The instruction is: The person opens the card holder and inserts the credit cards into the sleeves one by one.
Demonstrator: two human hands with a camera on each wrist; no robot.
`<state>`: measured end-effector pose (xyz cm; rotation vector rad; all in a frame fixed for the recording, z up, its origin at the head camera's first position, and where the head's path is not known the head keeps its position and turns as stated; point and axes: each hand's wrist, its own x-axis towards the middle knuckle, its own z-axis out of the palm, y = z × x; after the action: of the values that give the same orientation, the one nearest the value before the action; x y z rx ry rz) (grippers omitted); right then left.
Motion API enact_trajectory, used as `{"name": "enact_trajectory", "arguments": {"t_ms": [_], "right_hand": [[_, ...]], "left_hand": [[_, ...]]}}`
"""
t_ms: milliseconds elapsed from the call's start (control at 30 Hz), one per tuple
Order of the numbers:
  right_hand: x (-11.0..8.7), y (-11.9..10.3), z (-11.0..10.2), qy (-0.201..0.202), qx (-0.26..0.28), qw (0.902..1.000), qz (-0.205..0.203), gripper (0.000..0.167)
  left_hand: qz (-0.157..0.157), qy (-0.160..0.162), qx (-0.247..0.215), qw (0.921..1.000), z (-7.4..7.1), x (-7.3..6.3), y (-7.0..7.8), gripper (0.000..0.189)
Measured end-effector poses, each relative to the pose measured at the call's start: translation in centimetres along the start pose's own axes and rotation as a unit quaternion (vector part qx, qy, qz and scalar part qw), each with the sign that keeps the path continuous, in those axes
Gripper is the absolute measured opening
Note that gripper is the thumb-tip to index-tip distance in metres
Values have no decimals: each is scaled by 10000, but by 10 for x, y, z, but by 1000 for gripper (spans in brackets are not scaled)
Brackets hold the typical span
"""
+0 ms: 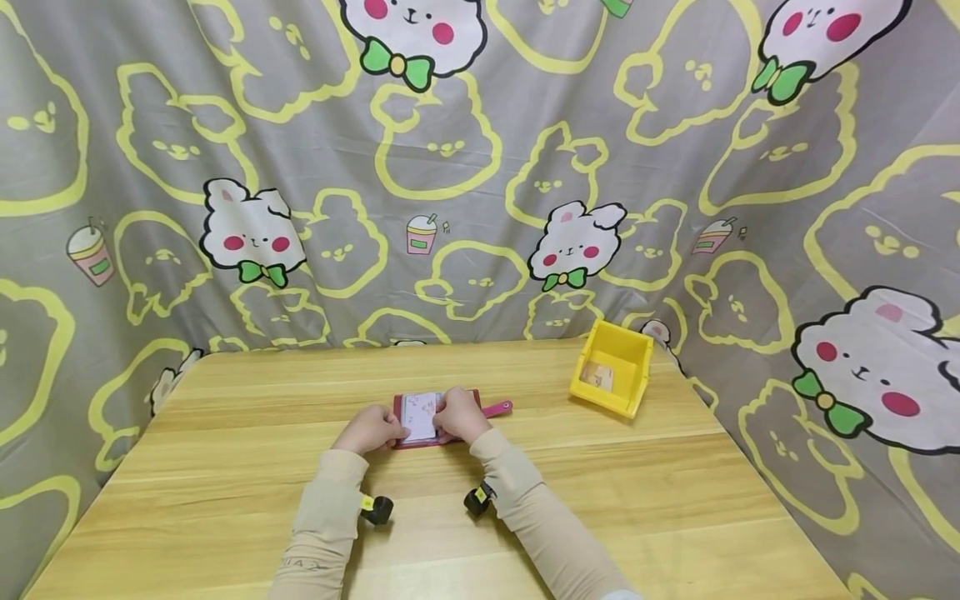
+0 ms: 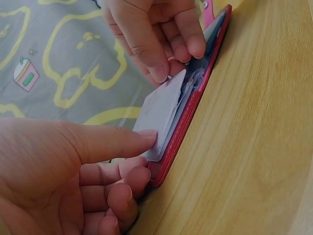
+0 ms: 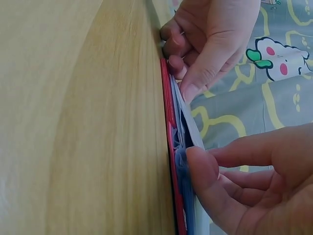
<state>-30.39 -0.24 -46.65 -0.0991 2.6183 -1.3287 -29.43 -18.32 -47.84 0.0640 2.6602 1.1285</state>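
A red card holder [image 2: 177,142] lies spread on the wooden table, its clear plastic sleeves fanned up a little. On its left side is a white card with a faint pinkish print [image 1: 420,414]. My left hand [image 1: 369,429] grips the holder's left edge, thumb pressed on the card's corner and the other fingers curled beside the cover. At the card's inner edge, my right hand [image 1: 460,414] pinches the raised edge with thumb and fingertips; whether a sleeve is pinched too, I cannot tell. Past the right hand sticks out a pink snap strap [image 1: 497,408].
Toward the back right of the table [image 1: 225,467] stands a yellow bin [image 1: 628,367] with a brown and white card [image 1: 600,376] inside. A grey curtain [image 1: 480,217] with cartoon prints hangs behind and at the sides.
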Motion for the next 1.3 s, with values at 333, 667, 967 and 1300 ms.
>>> {"name": "enact_trajectory", "arguments": {"t_ms": [333,667,967,1300], "right_hand": [[-4,-3,8,-159,-1218,9915,-433,2],[-5,-1,-1,-666,-369,9967,-276,20],[-6,15,-33,-749,417,9956,-370,36],[-12,44,-93,71,421,9983,-386,32]], "left_hand": [[46,-57,-71,9999,-1,-2,1,25],[43,-7,42,10000,-1,-3,3,25],[22,-26,68,10000,0,-3,3,25],[-101,-32,56,9999,1,-4,4,24]]}}
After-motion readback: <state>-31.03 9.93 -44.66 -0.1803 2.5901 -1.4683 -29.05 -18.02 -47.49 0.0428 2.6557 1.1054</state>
